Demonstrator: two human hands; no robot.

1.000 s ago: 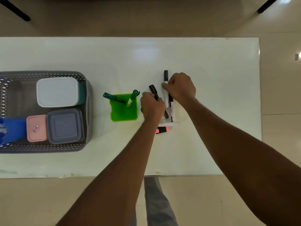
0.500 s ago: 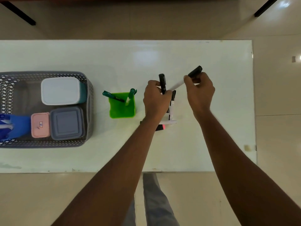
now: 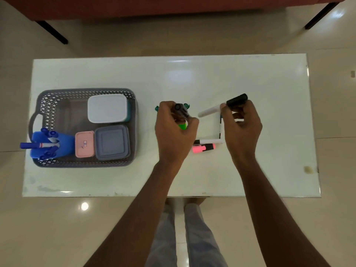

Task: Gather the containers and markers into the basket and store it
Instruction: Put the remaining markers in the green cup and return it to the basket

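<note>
My left hand (image 3: 174, 130) grips a black marker (image 3: 181, 111) upright, right above the green pen cup (image 3: 182, 126), which it mostly hides; teal marker caps (image 3: 157, 108) poke out beside it. My right hand (image 3: 240, 124) holds a white marker with a black cap (image 3: 221, 106) raised over the table. Two white markers (image 3: 212, 141) and a pink highlighter (image 3: 203, 148) lie on the white table (image 3: 250, 83) between my hands. The grey basket (image 3: 84, 92) at the left holds a white-lidded box (image 3: 107, 108), a grey box (image 3: 111, 142), a pink box (image 3: 84, 144) and a blue cup of blue markers (image 3: 48, 144).
The table's near edge (image 3: 115, 195) runs just in front of my legs. Dark furniture legs (image 3: 52, 32) stand on the tiled floor beyond the far edge. A small stain (image 3: 307, 169) marks the near right corner.
Both hands lifted a marker each off the pile. My left hand carried its black marker left over the green cup; my right hand raised the white marker.
</note>
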